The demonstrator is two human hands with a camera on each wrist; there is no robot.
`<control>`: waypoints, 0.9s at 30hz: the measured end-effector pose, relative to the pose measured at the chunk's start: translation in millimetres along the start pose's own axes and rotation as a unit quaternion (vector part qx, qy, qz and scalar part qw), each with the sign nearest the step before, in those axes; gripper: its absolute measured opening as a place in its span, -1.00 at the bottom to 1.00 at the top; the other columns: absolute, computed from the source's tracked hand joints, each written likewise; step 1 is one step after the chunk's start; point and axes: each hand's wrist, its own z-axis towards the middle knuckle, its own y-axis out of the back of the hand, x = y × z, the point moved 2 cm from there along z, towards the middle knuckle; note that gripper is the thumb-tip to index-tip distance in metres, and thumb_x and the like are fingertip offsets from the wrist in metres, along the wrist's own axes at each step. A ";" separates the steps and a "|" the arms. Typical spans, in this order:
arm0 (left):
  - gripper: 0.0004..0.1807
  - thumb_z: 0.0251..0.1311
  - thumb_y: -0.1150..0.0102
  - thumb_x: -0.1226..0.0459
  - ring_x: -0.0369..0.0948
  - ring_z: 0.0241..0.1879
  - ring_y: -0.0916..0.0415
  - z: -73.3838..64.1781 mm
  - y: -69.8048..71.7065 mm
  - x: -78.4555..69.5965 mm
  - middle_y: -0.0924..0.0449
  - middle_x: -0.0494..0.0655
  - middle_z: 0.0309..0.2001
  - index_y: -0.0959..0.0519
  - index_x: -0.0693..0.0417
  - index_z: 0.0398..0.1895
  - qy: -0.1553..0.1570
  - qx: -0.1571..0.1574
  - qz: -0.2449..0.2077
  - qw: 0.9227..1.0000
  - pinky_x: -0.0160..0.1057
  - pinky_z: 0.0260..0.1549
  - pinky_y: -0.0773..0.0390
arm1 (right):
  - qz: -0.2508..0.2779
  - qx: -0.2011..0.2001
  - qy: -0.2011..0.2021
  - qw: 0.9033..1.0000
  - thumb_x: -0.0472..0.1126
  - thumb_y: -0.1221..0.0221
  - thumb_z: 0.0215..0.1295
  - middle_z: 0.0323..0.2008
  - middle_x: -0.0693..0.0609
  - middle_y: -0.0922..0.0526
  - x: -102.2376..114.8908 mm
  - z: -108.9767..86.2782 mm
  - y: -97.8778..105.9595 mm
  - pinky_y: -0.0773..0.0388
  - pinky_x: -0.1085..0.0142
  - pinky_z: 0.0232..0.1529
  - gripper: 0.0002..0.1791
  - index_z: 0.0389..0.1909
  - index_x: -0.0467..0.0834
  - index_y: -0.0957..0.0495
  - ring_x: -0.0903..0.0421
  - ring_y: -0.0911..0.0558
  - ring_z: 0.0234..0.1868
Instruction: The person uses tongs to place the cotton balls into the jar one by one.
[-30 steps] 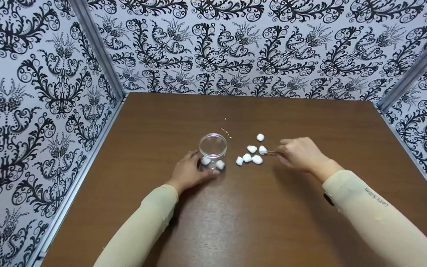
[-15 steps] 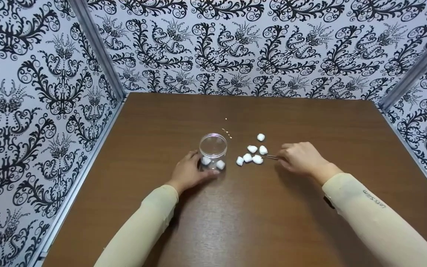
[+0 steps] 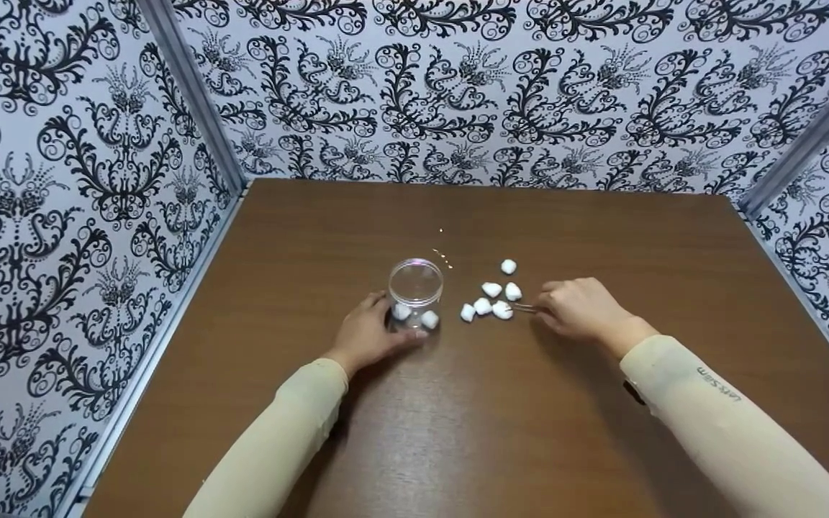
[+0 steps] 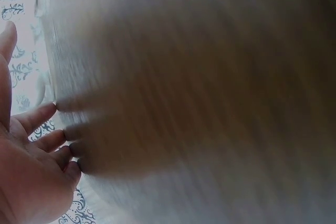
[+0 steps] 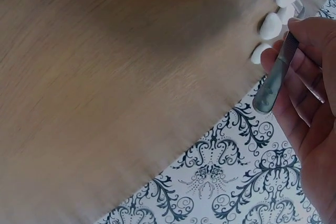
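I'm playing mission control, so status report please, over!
Left hand gripping clear jar, two cotton balls inside. Right hand holding metal tweezers at a loose cotton ball. Two others between it and jar.

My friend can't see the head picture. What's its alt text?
A right hand holds metal tweezers at one of six white balls on a wooden table, while the left hand holds a clear jar containing two more.

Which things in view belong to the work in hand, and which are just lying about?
Apparently part of the job:
tweezers, in the right grip
jar, in the left grip
white balls: two in the jar, six on the table

Just lying about:
gold specks, too small to identify
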 end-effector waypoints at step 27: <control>0.00 -0.06 -0.36 -0.35 0.11 0.39 -0.22 -0.1 -0.4 0.5 -0.31 0.15 0.40 -0.43 0.02 0.39 0.004 0.000 -0.002 1.000 0.10 0.30 -0.24 | -0.009 0.008 0.009 1.000 -0.19 -0.37 0.09 -0.53 0.07 -0.51 1.8 1.2 -7.3 -0.44 0.03 -0.65 -0.87 -0.53 -0.10 -0.61 0.05 -0.49 -0.64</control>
